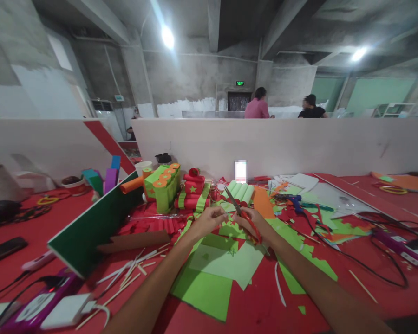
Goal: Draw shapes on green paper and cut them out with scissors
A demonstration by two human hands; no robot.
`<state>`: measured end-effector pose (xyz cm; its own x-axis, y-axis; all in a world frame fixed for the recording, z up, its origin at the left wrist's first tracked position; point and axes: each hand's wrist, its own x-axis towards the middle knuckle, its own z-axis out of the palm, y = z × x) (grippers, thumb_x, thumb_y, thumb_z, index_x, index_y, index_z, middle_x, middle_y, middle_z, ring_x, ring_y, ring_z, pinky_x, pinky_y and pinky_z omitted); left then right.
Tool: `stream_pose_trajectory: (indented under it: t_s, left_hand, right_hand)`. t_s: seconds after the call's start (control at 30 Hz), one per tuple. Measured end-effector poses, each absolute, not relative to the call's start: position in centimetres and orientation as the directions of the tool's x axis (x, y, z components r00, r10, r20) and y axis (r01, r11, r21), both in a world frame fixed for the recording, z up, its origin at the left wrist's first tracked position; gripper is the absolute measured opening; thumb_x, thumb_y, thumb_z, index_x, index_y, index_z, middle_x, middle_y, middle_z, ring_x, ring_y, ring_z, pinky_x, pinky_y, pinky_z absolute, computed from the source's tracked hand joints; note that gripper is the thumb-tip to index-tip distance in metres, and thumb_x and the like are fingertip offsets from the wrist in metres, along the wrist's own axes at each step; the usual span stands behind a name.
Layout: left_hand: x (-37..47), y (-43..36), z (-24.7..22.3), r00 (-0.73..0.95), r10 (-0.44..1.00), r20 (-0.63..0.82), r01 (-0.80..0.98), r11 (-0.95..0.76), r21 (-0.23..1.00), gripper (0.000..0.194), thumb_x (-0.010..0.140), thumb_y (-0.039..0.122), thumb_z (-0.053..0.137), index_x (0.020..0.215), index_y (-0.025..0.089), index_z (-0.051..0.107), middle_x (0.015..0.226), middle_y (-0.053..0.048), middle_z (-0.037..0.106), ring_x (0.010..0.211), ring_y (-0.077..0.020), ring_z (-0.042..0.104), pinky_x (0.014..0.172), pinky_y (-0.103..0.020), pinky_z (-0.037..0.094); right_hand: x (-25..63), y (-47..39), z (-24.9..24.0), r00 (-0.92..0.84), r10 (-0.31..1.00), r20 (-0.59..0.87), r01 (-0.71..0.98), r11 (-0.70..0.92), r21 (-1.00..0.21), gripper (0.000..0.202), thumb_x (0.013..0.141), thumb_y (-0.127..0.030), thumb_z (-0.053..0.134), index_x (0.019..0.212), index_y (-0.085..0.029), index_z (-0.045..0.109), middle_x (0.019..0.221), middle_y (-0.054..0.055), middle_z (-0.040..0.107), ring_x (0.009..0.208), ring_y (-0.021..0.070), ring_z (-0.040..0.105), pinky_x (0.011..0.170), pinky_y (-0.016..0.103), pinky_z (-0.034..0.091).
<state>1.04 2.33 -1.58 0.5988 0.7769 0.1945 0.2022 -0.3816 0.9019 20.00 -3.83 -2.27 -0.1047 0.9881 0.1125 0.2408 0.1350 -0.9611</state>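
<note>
My right hand (256,221) is closed round a pair of scissors (250,221) with red-orange handles, their blades pointing up and to the left. To its left, my left hand (211,221) has its thumb and fingers pinched together. Whatever sits between those fingertips is too small to make out. Below both hands lie overlapping sheets of green paper (204,294) and a paler green sheet (212,260). Just beyond the scissors is a row of pale green paper rolls (238,191). An orange sheet (264,202) lies beside them.
Red and green paper rolls with stars (194,189) stand back left, beside a dark green board (90,232). A blue glue gun (295,202) and its cable lie right. Purple power strips (402,248) flank the work. A white partition (282,146) closes the back; two people sit beyond.
</note>
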Motion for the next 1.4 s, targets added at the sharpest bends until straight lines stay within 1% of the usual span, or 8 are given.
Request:
stream_pose_trajectory:
  t_s: [0.23, 0.4, 0.6, 0.77, 0.9, 1.1, 1.27, 1.4]
  left_hand:
    - [1.4, 1.9, -3.1, 0.737, 0.67, 0.085, 0.246, -0.384, 0.89, 0.035, 0.078, 0.048, 0.06, 0.076, 0.013, 0.063, 0.065, 0.001, 0.058, 0.059, -0.0112, 0.053, 0.057, -0.022, 0.041]
    - [1.4, 2.2, -3.5, 0.737, 0.669, 0.099, 0.247, -0.403, 0.881, 0.032, 0.081, 0.045, 0.057, 0.078, 0.013, 0.062, 0.065, 0.001, 0.057, 0.06, -0.0115, 0.055, 0.057, -0.021, 0.04]
    - [1.3, 2.1, -3.4, 0.739, 0.667, 0.1, 0.249, -0.407, 0.879, 0.029, 0.082, 0.042, 0.056, 0.077, 0.014, 0.062, 0.064, 0.002, 0.055, 0.059, -0.011, 0.054, 0.057, -0.021, 0.04]
    - [1.3, 2.1, -3.3, 0.752, 0.65, 0.111, 0.224, -0.41, 0.884, 0.021, 0.08, 0.035, 0.059, 0.078, 0.014, 0.061, 0.068, 0.001, 0.058, 0.059, -0.01, 0.052, 0.057, -0.02, 0.039]
    - [0.9, 2.1, -3.1, 0.796, 0.605, 0.027, 0.305, -0.44, 0.845, 0.018, 0.077, 0.03, 0.06, 0.078, 0.013, 0.066, 0.065, 0.0, 0.06, 0.057, -0.0102, 0.051, 0.055, -0.02, 0.038]
    - [-0.1, 1.7, -2.2, 0.819, 0.542, -0.188, 0.457, -0.417, 0.786, 0.028, 0.076, 0.039, 0.061, 0.077, 0.015, 0.074, 0.063, -0.003, 0.065, 0.054, -0.0111, 0.051, 0.051, -0.02, 0.038]
    - [-0.6, 2.0, -1.7, 0.751, 0.656, -0.076, 0.501, -0.492, 0.712, 0.047, 0.083, 0.053, 0.048, 0.07, 0.015, 0.072, 0.058, -0.003, 0.062, 0.052, -0.0131, 0.051, 0.05, -0.023, 0.036]
    - [-0.4, 2.3, -2.6, 0.584, 0.793, 0.172, 0.572, -0.552, 0.606, 0.035, 0.08, 0.048, 0.055, 0.089, 0.017, 0.068, 0.081, -0.004, 0.066, 0.07, -0.0178, 0.057, 0.06, -0.024, 0.04]
  right_hand:
    - [20.8, -3.0, -2.6, -0.139, 0.964, 0.225, 0.244, 0.253, -0.936, 0.043, 0.065, -0.038, 0.076, 0.098, -0.018, 0.057, 0.069, -0.002, 0.061, 0.052, 0.011, 0.054, 0.043, 0.019, 0.042]
    - [21.0, -2.9, -2.9, -0.202, 0.962, 0.183, 0.252, 0.232, -0.94, 0.045, 0.068, -0.036, 0.075, 0.105, -0.018, 0.057, 0.07, -0.002, 0.06, 0.046, 0.0077, 0.047, 0.042, 0.019, 0.039]
    - [21.1, -3.1, -2.7, -0.268, 0.943, 0.198, 0.274, 0.272, -0.923, 0.041, 0.069, -0.031, 0.075, 0.104, -0.018, 0.056, 0.068, -0.003, 0.059, 0.053, 0.01, 0.05, 0.049, 0.02, 0.042]
    - [21.3, -2.8, -3.1, -0.318, 0.939, 0.127, 0.292, 0.225, -0.93, 0.038, 0.07, -0.032, 0.072, 0.102, -0.018, 0.056, 0.069, -0.003, 0.059, 0.044, 0.0069, 0.045, 0.042, 0.018, 0.038]
    - [21.6, -2.7, -2.9, -0.227, 0.964, 0.137, 0.308, 0.204, -0.929, 0.037, 0.07, -0.036, 0.073, 0.098, -0.017, 0.057, 0.059, -0.006, 0.05, 0.041, 0.0058, 0.039, 0.037, 0.017, 0.032]
    - [22.4, -3.0, -1.7, -0.077, 0.977, 0.2, 0.312, 0.214, -0.926, 0.044, 0.07, -0.044, 0.071, 0.101, -0.016, 0.059, 0.068, -0.002, 0.058, 0.043, 0.0063, 0.043, 0.039, 0.018, 0.035]
    - [23.3, -2.6, -1.9, -0.051, 0.966, 0.254, 0.353, 0.255, -0.9, 0.041, 0.073, -0.043, 0.069, 0.103, -0.016, 0.06, 0.073, 0.001, 0.062, 0.053, 0.0109, 0.052, 0.047, 0.021, 0.041]
    - [24.8, -1.6, -2.3, -0.025, 0.956, 0.291, 0.543, 0.257, -0.8, 0.039, 0.069, -0.036, 0.073, 0.102, -0.019, 0.062, 0.089, 0.005, 0.068, 0.076, 0.0197, 0.062, 0.065, 0.027, 0.047]
